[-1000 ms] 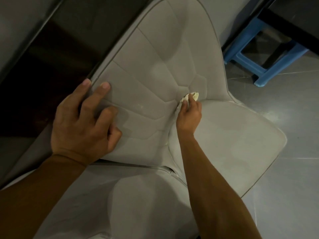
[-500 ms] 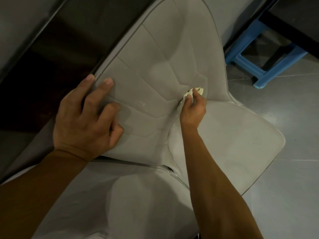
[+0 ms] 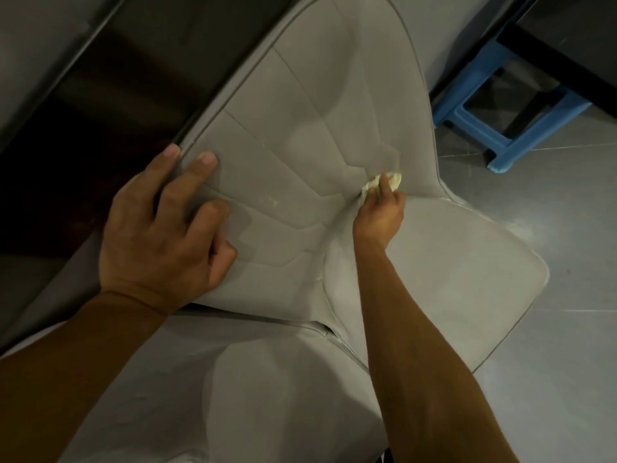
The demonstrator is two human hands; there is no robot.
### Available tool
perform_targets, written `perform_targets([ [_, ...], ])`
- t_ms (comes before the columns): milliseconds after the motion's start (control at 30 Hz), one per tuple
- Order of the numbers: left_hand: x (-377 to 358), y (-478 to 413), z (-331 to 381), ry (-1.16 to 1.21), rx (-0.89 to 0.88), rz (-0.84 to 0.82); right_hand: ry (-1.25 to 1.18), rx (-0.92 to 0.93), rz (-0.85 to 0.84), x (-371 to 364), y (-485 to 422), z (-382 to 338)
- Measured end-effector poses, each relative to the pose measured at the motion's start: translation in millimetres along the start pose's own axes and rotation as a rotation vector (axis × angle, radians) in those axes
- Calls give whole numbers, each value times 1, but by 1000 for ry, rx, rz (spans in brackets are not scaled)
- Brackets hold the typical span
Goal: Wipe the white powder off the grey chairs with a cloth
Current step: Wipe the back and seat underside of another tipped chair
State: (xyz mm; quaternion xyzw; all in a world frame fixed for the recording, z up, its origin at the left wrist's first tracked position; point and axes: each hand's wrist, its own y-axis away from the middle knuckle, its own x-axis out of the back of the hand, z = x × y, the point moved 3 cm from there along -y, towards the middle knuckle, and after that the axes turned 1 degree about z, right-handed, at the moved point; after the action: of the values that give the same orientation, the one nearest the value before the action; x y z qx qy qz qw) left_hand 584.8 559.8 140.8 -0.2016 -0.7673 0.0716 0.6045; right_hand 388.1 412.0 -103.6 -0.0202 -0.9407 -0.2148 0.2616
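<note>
Our left hand at 9 o'clock braces flat-fingered on the grey chair backrest. Unwiped powder specks near centre. Our right hand at 2 o'clock pinches the cloth in the crease. Risk: pressing there, we grind powder into seams.

A small cream cloth, bunched up, presses the grey chair where backrest meets seat; white powder flecks the backrest.
</note>
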Motion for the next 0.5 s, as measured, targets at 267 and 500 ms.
perform_targets([
  [267, -2, 1, -1, 0, -10, -8, -110, 251, 247, 24, 6, -7],
  [500, -2, 2, -1, 16, -1, -3, -26, -132, 9, 12, -8, 20],
])
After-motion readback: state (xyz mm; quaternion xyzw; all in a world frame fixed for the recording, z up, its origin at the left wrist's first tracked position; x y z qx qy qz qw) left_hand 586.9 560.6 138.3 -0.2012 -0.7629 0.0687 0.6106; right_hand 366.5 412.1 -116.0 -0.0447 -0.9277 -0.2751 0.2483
